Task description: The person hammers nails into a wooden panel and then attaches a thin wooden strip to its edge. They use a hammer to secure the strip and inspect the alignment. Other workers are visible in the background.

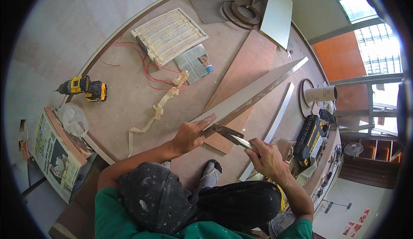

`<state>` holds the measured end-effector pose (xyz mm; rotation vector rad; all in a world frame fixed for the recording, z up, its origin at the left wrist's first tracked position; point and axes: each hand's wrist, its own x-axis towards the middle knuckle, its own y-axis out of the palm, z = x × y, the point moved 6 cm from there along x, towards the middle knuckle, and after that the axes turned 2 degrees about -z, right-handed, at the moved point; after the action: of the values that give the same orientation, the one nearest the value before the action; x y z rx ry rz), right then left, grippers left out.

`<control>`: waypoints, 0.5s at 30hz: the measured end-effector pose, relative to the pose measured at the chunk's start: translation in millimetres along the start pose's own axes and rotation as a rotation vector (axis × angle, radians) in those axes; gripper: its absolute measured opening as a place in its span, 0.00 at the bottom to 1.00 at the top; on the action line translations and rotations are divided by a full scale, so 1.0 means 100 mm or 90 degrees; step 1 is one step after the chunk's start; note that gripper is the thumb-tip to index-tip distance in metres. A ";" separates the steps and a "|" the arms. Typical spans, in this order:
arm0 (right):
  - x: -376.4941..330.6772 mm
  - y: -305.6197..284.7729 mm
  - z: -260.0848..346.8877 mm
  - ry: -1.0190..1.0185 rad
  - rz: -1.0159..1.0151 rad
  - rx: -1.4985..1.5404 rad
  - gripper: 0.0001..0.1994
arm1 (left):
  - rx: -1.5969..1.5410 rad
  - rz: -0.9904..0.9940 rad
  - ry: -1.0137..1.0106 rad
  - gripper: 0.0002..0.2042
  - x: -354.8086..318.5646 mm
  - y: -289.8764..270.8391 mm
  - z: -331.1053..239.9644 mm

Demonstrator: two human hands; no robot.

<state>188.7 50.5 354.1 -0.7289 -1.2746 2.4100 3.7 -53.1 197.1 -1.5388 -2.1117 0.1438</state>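
A long white-faced board (258, 86) slants away to the far right, its rough, stained edge turned up. My left hand (191, 136) holds the near end of this board, fingers laid along its face and edge. In my right hand (267, 159) is a hammer (241, 141) with a shiny metal neck, fingers wrapped round its handle. The dark hammer head is at the board's near end, close to my left fingertips; whether it touches the edge I cannot tell.
A reddish-brown plank (247, 69) lies beneath the board. A white strip (275, 114) is on its right. Further off are a slatted panel (170, 36), red wire, crumpled tape (161, 105), a yellow drill (84, 88), a cardboard tube (320, 94) and a black tool case (307, 140).
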 end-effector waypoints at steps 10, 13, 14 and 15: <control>-0.01 0.00 -0.19 0.033 -0.015 -0.003 0.12 | 0.008 0.032 -0.013 0.41 -0.02 0.03 0.09; -0.01 -0.09 -0.23 0.069 -0.043 0.008 0.12 | -0.011 -0.006 0.024 0.42 -0.03 0.04 0.06; -0.02 -0.07 -0.28 0.080 -0.062 0.022 0.12 | -0.008 0.007 0.007 0.42 -0.03 0.05 0.09; -0.04 -0.07 -0.32 0.094 -0.080 0.037 0.12 | -0.006 0.021 -0.012 0.42 -0.03 0.03 0.08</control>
<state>210.7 74.4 346.2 -0.7704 -1.1529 2.2396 3.3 -52.9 188.4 -1.5841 -2.1056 0.1604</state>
